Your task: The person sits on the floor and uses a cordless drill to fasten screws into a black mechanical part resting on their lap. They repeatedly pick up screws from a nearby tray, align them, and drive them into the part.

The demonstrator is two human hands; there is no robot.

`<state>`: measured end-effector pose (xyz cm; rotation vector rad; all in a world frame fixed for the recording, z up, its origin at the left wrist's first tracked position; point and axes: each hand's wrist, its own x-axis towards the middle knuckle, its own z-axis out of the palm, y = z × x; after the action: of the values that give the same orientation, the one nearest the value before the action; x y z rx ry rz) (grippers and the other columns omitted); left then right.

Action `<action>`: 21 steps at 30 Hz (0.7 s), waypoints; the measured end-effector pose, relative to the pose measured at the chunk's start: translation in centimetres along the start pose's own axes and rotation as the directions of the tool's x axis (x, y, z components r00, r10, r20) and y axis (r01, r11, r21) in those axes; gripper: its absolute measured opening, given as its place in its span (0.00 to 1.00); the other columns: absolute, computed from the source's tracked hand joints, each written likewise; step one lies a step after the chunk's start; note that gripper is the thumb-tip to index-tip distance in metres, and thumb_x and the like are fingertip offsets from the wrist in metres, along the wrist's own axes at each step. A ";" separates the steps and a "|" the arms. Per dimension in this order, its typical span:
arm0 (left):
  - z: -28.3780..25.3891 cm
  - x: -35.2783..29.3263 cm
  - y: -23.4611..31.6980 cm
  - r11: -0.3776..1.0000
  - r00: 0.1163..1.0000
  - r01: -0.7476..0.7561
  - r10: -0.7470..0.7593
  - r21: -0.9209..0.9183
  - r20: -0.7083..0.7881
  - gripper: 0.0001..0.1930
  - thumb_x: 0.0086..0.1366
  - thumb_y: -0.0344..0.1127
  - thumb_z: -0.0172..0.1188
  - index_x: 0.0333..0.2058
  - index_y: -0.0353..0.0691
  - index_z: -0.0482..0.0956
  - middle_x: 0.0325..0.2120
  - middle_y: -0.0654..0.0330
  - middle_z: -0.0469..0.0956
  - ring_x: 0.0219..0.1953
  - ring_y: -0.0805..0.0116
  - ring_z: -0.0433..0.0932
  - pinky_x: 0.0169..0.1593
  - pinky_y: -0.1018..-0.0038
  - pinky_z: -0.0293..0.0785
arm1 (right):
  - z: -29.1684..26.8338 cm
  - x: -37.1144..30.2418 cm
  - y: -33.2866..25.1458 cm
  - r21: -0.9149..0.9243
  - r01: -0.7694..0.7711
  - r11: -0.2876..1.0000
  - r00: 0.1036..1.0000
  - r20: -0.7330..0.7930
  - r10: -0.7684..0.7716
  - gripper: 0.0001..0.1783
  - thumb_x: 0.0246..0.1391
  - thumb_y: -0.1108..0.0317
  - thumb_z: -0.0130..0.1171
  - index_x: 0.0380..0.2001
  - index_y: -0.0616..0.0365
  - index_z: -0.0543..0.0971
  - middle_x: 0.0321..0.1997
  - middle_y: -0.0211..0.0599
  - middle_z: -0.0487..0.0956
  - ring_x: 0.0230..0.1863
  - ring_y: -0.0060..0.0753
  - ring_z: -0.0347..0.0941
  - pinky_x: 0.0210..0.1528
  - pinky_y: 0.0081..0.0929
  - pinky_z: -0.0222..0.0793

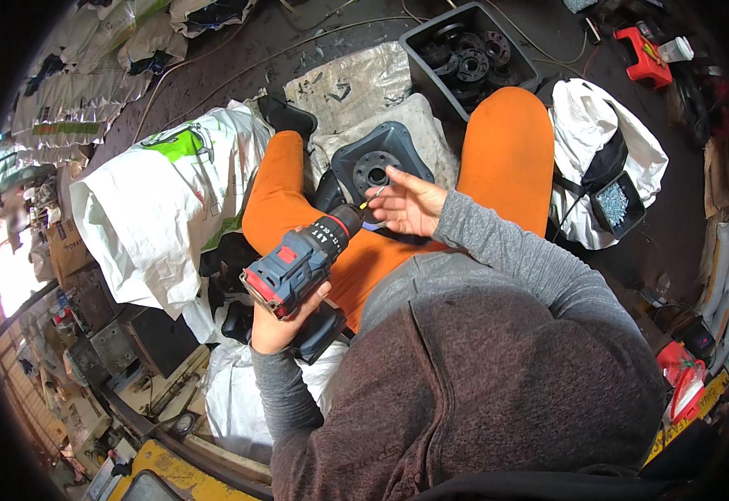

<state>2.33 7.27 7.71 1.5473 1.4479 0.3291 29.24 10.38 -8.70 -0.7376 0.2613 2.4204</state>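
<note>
The left hand (274,327) gripped the drill (296,260); the right hand (415,204) was half-curled by the bit (364,204), its hold impossible to tell. The grey base (361,152) lay beyond, far side. Straight bit, fingers clear of the spin: that suited best.

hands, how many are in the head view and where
2: the left hand grips the drill, partly hidden behind it; the right hand is near the drill's tip, beside the dark square part.
</note>
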 end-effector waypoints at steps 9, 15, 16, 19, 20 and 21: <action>1.3 1.0 2.1 0.869 0.929 -0.366 0.360 0.332 0.083 0.21 0.52 0.32 0.70 0.46 0.37 0.78 0.40 0.55 0.81 0.42 0.60 0.81 0.48 0.67 0.75 | 1.9 0.3 1.5 0.043 0.124 0.991 0.992 -0.011 -0.123 0.13 0.62 0.62 0.57 0.40 0.61 0.78 0.28 0.28 0.78 0.27 0.19 0.78 0.31 0.16 0.81; 2.3 1.9 1.5 0.956 0.976 -0.218 0.210 0.197 0.060 0.20 0.51 0.30 0.69 0.45 0.37 0.78 0.41 0.54 0.80 0.42 0.58 0.80 0.47 0.66 0.75 | -0.4 0.4 1.7 -0.120 0.108 0.987 0.981 -0.147 -0.125 0.20 0.56 0.54 0.63 0.45 0.57 0.76 0.31 0.25 0.77 0.28 0.15 0.73 0.28 0.16 0.76; 2.0 2.5 1.3 0.941 0.975 -0.223 0.220 0.254 0.041 0.20 0.52 0.33 0.69 0.45 0.37 0.78 0.41 0.54 0.80 0.43 0.58 0.80 0.48 0.66 0.75 | -1.0 0.1 1.4 -0.218 0.124 0.968 0.958 -0.227 -0.173 0.22 0.55 0.53 0.65 0.46 0.57 0.76 0.31 0.26 0.77 0.28 0.16 0.73 0.27 0.16 0.75; 1.4 4.4 0.9 0.954 0.990 -0.123 0.137 0.272 -0.033 0.20 0.53 0.39 0.70 0.43 0.38 0.79 0.39 0.53 0.81 0.42 0.57 0.81 0.46 0.66 0.76 | -4.7 2.3 1.0 -0.672 0.339 0.659 0.638 -0.350 -0.686 0.27 0.51 0.54 0.68 0.50 0.57 0.74 0.35 0.31 0.79 0.34 0.25 0.75 0.37 0.24 0.74; 1.3 5.2 0.1 0.959 0.989 -0.137 0.145 0.249 -0.016 0.19 0.54 0.39 0.70 0.43 0.39 0.79 0.39 0.54 0.81 0.42 0.58 0.81 0.45 0.66 0.76 | -5.1 3.3 0.7 -0.726 0.396 0.563 0.489 -0.352 -0.798 0.27 0.50 0.55 0.68 0.50 0.58 0.74 0.37 0.32 0.80 0.37 0.28 0.75 0.43 0.27 0.74; 1.3 5.8 -0.1 0.972 0.998 -0.055 0.061 0.226 -0.018 0.19 0.54 0.38 0.70 0.43 0.39 0.79 0.39 0.53 0.81 0.42 0.58 0.81 0.45 0.66 0.76 | -5.4 4.5 0.2 -0.757 0.329 0.565 0.524 -0.352 -0.776 0.27 0.51 0.56 0.68 0.49 0.59 0.75 0.39 0.33 0.80 0.38 0.29 0.75 0.46 0.29 0.73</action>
<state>4.70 11.77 4.70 1.7757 1.5022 0.2237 28.48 10.53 -15.69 -1.6773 -0.5041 1.4323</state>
